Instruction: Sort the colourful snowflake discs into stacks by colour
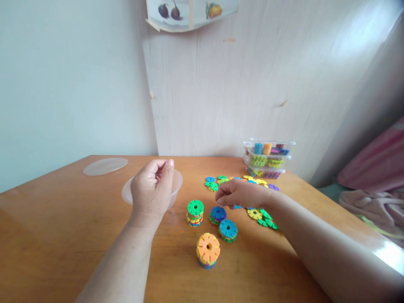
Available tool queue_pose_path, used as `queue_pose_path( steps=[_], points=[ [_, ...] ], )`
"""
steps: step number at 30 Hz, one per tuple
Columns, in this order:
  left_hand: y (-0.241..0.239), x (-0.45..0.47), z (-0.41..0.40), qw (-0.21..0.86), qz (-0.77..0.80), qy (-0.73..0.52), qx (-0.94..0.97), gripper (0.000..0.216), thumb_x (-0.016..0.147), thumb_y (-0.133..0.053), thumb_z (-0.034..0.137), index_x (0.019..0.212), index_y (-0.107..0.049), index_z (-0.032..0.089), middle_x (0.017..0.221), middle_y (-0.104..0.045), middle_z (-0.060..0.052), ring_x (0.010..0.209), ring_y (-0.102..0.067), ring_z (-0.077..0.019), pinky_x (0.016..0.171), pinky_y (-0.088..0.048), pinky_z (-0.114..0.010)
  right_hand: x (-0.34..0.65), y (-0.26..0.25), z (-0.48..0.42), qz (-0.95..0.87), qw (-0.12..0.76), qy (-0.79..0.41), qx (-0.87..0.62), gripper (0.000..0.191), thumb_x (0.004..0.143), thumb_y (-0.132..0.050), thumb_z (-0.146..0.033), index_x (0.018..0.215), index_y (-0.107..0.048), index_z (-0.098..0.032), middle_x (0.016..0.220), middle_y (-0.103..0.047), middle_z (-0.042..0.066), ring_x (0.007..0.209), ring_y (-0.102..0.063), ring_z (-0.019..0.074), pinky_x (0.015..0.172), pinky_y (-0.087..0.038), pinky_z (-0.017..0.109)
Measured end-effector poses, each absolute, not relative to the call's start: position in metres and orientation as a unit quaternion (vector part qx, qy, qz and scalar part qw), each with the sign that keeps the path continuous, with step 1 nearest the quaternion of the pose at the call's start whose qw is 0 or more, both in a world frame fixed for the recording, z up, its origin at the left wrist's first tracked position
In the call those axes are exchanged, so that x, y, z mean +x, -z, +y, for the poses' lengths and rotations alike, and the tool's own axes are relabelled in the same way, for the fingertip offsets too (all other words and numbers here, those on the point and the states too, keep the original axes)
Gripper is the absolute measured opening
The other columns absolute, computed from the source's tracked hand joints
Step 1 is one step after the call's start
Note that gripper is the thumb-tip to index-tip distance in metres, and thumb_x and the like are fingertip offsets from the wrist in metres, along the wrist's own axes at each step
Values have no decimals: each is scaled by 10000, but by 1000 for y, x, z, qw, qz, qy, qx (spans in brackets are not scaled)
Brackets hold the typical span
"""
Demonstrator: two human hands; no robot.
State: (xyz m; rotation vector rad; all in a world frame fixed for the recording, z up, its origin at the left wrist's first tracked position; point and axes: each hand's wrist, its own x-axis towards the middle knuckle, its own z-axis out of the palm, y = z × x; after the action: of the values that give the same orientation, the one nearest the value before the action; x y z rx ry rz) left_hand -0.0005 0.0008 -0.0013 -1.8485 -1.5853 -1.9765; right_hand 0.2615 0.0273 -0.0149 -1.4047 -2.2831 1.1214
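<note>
My left hand [153,187] is closed, thumb pressed to the curled fingers, in front of a translucent plastic bowl [177,187]; whatever it may hold is hidden. My right hand [238,193] is also closed, fingertips together just above a stack of notched plastic discs with a dark blue top [218,213]. I cannot make out anything between those fingers. Nearby stand a green-topped disc stack [195,208], a light-blue-topped stack [227,229] and a taller orange-topped stack [208,247]. Loose notched discs [254,213] lie spread behind and under my right hand.
A translucent lid [105,166] lies at the back left of the wooden table [78,235]. Clear stacked boxes [268,159] with coloured pieces stand at the back right, near the wall. Bunched cloth [369,210] is beyond the right edge.
</note>
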Motion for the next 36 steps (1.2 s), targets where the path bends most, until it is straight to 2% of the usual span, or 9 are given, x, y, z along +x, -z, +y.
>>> queue_pose_path(
  steps=[4,11,16,21,25,28,30,32,36],
  points=[
    [2,-1,1,7,-507,628,-590,268,920,-617,443,844,-724,210,767,-723,6,725,-637,-152,680,-449,-264,265,16,32,-807,127,-221,-533,143,805,-654,-280,895,-727,-197,749,-696,-3,664,-592,144,577,-403,241],
    [0,1,-1,9,-513,622,-592,251,917,-622,416,825,-715,202,732,-703,15,697,-614,-142,653,-436,-252,266,21,31,-837,26,-57,-544,270,791,-699,-436,979,-754,-251,1003,-740,65,868,-656,226,647,-373,281],
    [1,1,0,3,-510,628,-587,253,916,-622,418,834,-722,200,732,-703,18,696,-617,-138,656,-437,-249,268,22,34,-828,34,-74,-555,288,751,-721,-395,985,-727,-227,971,-728,56,831,-647,213,630,-373,277],
    [0,1,0,1,-508,631,-586,254,915,-625,420,836,-725,200,729,-706,19,695,-622,-137,656,-438,-249,270,9,28,-839,67,-191,-504,383,754,-749,-440,1056,-686,-212,897,-685,13,757,-612,167,590,-396,254],
    [1,0,0,7,-510,627,-589,259,919,-620,422,828,-722,201,738,-712,19,693,-623,-136,655,-437,-250,265,-1,19,-850,33,-253,-460,465,754,-768,-496,1126,-689,-228,903,-655,0,766,-598,155,594,-413,245],
    [1,0,0,13,-512,625,-589,263,920,-619,425,828,-721,200,739,-712,17,696,-624,-136,651,-433,-249,266,-4,19,-848,33,-231,-476,418,785,-740,-448,1130,-694,-216,888,-652,3,746,-589,148,584,-400,245],
    [1,0,1,14,-510,625,-590,261,919,-620,424,831,-723,201,737,-712,18,693,-624,-136,648,-432,-249,272,-4,23,-842,41,-186,-505,339,791,-717,-368,1089,-703,-207,881,-663,9,733,-586,148,578,-384,249],
    [1,0,1,10,-508,628,-590,256,917,-622,420,832,-725,201,732,-711,20,686,-624,-135,648,-434,-249,279,-3,28,-837,31,-139,-528,341,773,-719,-340,1086,-707,-204,903,-682,23,745,-598,163,588,-379,259],
    [1,0,1,3,-507,630,-588,257,912,-625,423,841,-729,198,729,-711,18,684,-625,-137,651,-440,-250,290,4,35,-843,-26,-92,-529,468,737,-764,-459,1146,-717,-238,1040,-711,63,876,-644,231,653,-398,289]
  ],
)
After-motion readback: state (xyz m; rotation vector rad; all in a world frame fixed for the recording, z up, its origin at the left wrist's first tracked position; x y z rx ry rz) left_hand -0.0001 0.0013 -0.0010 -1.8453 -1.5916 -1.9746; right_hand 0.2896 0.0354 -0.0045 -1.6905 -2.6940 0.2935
